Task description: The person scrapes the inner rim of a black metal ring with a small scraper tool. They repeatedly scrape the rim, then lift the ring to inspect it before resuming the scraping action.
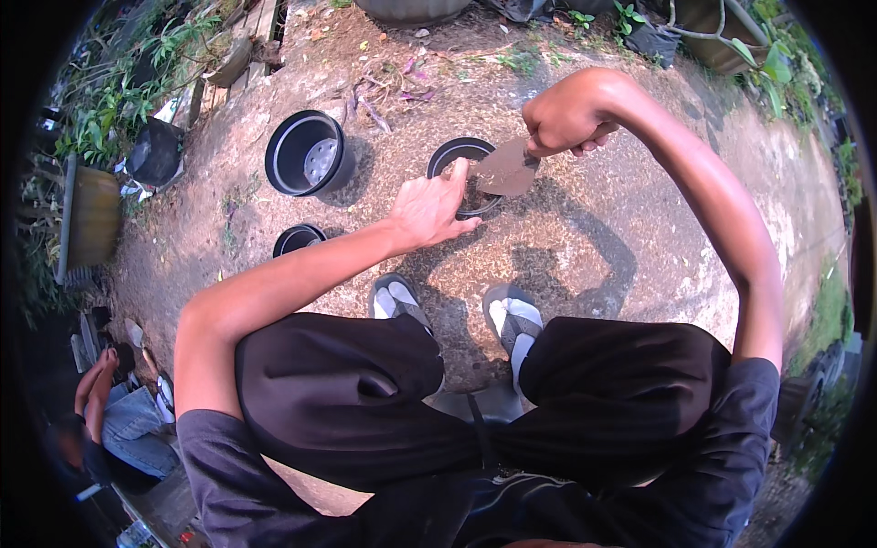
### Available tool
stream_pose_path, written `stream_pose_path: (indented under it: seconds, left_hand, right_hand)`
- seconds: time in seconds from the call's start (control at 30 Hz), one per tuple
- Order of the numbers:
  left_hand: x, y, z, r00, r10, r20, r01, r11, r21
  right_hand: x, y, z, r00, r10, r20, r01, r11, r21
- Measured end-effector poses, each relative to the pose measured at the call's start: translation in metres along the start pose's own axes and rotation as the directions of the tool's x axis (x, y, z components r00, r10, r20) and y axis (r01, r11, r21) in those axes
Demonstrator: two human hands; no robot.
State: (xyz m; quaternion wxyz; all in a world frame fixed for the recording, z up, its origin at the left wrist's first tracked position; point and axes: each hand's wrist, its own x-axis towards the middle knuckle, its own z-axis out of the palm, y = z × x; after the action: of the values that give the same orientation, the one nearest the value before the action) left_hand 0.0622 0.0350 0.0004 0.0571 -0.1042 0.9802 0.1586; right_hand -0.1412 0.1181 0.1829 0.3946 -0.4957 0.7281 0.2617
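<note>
A black plastic plant pot (460,145) stands on the ground before me, with loose brown material partly visible inside. My left hand (430,209) is at its near left side, fingers apart, the index finger over the opening and the thumb near the rim. In my right hand (570,115) is a trowel, its handle hidden by the closed fingers. The trowel's broad blade (508,168) tilts over the pot's right rim, and brown bits cling to it. To the left, a larger black pot (312,154) leans with drainage holes showing in its base.
A smaller black pot (299,238) sits behind my left forearm. Dry husk-like bits cover the ground between the pots and my feet. Large planters (96,218) and plants line the edges. Another person in jeans (133,425) sits at the lower left, near a second trowel (135,333).
</note>
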Motion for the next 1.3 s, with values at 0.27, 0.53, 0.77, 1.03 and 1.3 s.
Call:
stream_pose_path:
  seconds: [0.27,0.53,0.77,1.03,1.3]
  left_hand:
    - [0.001,-0.008,-0.002,0.998,0.047,-0.043,-0.045,0.998,0.048]
    - [0.011,0.002,-0.017,1.000,0.020,0.017,-0.020,0.999,0.045]
    - [0.005,-0.008,-0.004,0.978,0.008,-0.211,-0.006,1.000,0.013]
    - [0.017,-0.007,0.001,0.997,-0.072,-0.034,0.068,0.994,-0.088]
    - [0.014,-0.004,-0.005,0.996,-0.088,-0.003,0.088,0.992,-0.090]
  right_hand:
    - [0.002,0.048,0.033,0.989,-0.046,-0.144,0.059,0.995,0.085]
    - [0.091,0.251,0.139,0.933,0.047,-0.356,0.234,0.672,0.703]
    - [0.159,0.257,0.278,0.826,0.475,-0.303,0.017,0.517,0.856]
    - [0.186,0.219,0.274,0.832,0.449,-0.327,0.025,0.557,0.830]
    - [0.173,0.164,0.276,0.938,0.224,-0.265,0.160,0.398,0.903]
